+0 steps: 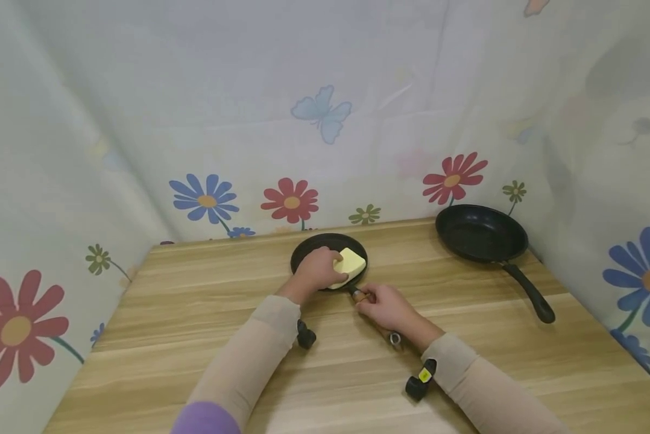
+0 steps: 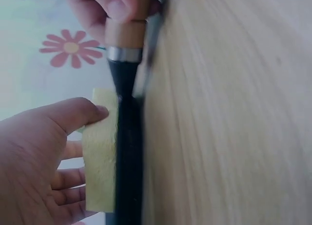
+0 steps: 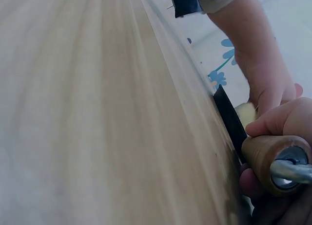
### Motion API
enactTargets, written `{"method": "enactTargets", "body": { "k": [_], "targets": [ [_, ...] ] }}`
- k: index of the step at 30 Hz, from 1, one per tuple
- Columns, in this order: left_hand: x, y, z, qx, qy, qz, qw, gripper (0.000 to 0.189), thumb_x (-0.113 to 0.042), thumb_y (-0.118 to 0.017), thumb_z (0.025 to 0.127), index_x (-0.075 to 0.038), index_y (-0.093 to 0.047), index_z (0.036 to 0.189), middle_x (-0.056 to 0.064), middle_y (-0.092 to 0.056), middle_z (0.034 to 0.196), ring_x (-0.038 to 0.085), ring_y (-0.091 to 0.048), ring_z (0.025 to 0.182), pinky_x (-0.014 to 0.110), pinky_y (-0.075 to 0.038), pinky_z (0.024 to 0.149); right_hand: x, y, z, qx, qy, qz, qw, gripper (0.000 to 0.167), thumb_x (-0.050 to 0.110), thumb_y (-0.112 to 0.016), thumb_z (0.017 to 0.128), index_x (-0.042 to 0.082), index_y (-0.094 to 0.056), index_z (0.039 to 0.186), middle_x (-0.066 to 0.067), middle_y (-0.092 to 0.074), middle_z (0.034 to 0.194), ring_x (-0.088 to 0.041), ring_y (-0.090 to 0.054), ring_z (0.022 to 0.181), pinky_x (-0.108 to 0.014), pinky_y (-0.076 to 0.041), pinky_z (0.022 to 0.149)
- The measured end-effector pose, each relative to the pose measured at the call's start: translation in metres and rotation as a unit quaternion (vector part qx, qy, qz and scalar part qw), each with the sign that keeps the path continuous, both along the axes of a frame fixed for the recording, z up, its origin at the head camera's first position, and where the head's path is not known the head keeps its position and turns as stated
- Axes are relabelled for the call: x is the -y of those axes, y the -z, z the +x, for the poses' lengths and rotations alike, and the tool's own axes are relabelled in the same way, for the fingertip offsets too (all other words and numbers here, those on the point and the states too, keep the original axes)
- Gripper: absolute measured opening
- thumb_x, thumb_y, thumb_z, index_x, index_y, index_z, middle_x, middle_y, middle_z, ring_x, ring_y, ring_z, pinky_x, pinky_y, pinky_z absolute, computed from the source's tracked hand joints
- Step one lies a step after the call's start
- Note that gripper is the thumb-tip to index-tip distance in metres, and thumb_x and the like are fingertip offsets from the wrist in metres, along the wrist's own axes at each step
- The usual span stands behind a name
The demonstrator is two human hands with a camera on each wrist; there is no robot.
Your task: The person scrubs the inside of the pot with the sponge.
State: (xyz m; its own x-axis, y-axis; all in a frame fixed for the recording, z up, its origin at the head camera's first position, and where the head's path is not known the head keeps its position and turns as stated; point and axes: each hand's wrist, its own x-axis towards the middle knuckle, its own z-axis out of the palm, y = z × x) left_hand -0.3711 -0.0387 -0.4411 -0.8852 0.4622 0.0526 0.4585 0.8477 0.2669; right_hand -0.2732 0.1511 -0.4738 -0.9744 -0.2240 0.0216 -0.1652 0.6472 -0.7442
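Observation:
A small black frying pan [image 1: 299,252] with a wooden handle [image 3: 265,154] is at the far middle of the table. My left hand [image 1: 318,268] holds a pale yellow sponge [image 1: 352,263] inside the pan. In the left wrist view the thumb lies on one side of the sponge [image 2: 100,161] and the fingers on the other, its lower part hidden behind the pan's rim [image 2: 129,161]. My right hand [image 1: 387,307] grips the wooden handle near the pan, thumb along its top. A metal hanging ring [image 1: 394,339] sticks out at the handle's end.
A larger black frying pan [image 1: 479,235] stands at the back right, its black handle [image 1: 531,295] pointing toward the front right. Behind the wooden table [image 1: 211,289] hangs a white cloth [image 1: 238,120] printed with flowers, with more of it at both sides.

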Motion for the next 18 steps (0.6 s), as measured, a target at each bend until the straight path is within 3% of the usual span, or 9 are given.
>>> {"method": "enactTargets", "body": {
  "k": [5,10,18],
  "targets": [
    [0.014,-0.008,0.005,-0.042,-0.010,0.023,0.9988,0.055,-0.043,-0.075,0.085,-0.009,-0.068,0.128,0.009,-0.064,0.120,0.025,-0.061,0.106,0.040,-0.050,0.093,-0.001,0.003,-0.003,-0.004,0.005,-0.010,0.9999,0.028,0.022,-0.069,0.089,0.005,-0.070,0.111,0.002,-0.060,0.073,-0.013,-0.054,0.063,-0.030,-0.044,0.060],
    [0.047,-0.018,0.012,-0.023,-0.042,0.059,0.9971,0.057,-0.042,-0.074,0.086,-0.009,-0.066,0.132,0.014,-0.061,0.133,0.029,-0.060,0.114,0.045,-0.049,0.095,-0.007,0.004,-0.007,-0.008,0.016,-0.004,0.9998,0.030,0.022,-0.068,0.089,0.003,-0.070,0.112,0.001,-0.061,0.076,-0.014,-0.055,0.067,-0.030,-0.045,0.064],
    [0.115,-0.020,0.026,-0.020,-0.079,0.040,0.9959,0.059,-0.043,-0.073,0.086,-0.005,-0.067,0.130,0.017,-0.063,0.131,0.035,-0.061,0.113,0.050,-0.048,0.096,-0.024,0.005,-0.017,-0.015,0.029,-0.001,0.9995,0.030,0.023,-0.066,0.091,0.002,-0.069,0.112,0.001,-0.061,0.075,-0.015,-0.054,0.067,-0.030,-0.045,0.065]
  ]
}}
